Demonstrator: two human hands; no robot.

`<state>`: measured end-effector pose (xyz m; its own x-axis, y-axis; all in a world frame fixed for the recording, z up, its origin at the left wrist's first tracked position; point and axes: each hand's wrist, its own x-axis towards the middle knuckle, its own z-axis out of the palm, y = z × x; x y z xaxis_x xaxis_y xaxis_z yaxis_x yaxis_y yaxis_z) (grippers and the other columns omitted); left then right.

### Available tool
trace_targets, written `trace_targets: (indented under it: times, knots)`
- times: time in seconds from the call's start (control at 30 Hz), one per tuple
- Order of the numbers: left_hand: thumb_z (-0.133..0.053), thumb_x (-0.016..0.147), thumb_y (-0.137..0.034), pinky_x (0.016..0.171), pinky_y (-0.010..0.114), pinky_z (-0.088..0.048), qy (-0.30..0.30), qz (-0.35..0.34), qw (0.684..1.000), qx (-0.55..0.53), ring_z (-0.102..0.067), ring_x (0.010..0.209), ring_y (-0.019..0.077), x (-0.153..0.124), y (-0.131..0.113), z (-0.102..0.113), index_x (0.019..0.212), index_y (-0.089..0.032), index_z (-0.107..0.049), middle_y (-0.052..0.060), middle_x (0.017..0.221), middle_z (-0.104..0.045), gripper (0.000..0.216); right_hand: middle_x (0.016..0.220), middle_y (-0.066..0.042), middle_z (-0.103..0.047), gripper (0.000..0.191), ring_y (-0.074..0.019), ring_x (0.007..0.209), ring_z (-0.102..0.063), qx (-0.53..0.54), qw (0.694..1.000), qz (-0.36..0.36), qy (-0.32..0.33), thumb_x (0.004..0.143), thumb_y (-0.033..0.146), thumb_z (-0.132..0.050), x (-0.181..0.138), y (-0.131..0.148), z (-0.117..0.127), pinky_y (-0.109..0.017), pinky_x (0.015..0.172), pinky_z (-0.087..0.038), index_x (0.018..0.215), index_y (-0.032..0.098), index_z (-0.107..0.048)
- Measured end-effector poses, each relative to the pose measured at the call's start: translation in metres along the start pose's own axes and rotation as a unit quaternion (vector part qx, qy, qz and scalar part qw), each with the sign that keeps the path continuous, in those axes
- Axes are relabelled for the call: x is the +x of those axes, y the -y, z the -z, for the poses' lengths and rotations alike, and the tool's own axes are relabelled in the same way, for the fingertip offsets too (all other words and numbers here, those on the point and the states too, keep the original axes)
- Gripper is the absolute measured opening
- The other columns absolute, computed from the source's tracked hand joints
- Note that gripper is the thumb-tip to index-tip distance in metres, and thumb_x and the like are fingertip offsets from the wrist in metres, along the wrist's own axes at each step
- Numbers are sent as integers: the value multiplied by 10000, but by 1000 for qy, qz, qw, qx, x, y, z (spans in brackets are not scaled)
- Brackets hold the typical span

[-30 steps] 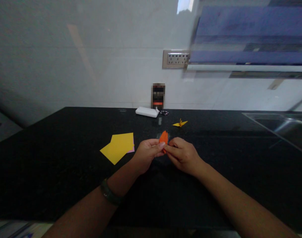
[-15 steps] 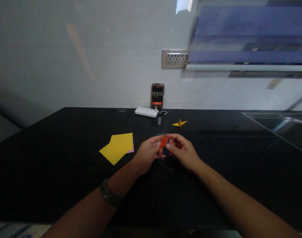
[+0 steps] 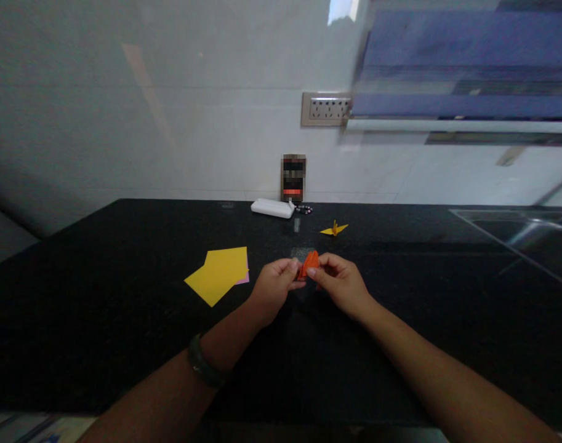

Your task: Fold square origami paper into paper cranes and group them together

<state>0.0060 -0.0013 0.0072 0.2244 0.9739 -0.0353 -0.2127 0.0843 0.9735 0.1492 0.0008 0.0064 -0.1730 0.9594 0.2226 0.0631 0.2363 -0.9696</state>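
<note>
A small folded piece of orange paper [image 3: 311, 263] is held up between both hands over the dark countertop [image 3: 285, 369]. My left hand [image 3: 274, 288] pinches its left end between thumb and fingers. On the other side, my right hand [image 3: 343, 280] grips the paper with the thumb laid across its front; the fingers behind are partly hidden. Beyond my right hand stands a yellow paper crane [image 3: 335, 229] with its wings spread. Yellow paper sheets [image 3: 220, 274] lie overlapping to the left of my left hand, with a pink edge showing beneath.
At the back, a white oblong case [image 3: 272, 208] with a beaded strap [image 3: 303, 210] lies before a phone-like device [image 3: 293, 178] leaning on the wall. A sink [image 3: 539, 227] is set in the counter at right. A socket panel [image 3: 327, 109] is on the wall.
The orange paper has turned so that its broader folded face shows. My right thumb now presses on it, and my left fingers have shifted to its lower left end.
</note>
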Motion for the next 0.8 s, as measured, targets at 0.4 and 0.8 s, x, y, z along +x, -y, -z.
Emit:
trace_targets:
  times: [0.4, 0.8]
  knots:
    - [-693, 562, -267, 539, 227, -421, -48, -45, 994, 93, -555, 549, 111, 1, -1, 2, 657, -116, -636, 25, 605, -642, 187, 678, 5, -547, 189, -101, 579, -503, -36, 997, 51, -46, 700, 289, -605, -3, 0, -1, -227, 516, -421, 845, 186, -540]
    - [-643, 622, -287, 506, 226, -408, -53, -104, 967, 225, -569, 554, 135, -3, -2, 2, 651, -153, -659, 27, 613, -651, 138, 704, -11, -521, 181, -116, 617, -493, -72, 993, 65, -72, 684, 279, -624, -3, 4, 0, -248, 540, -431, 804, 189, -524]
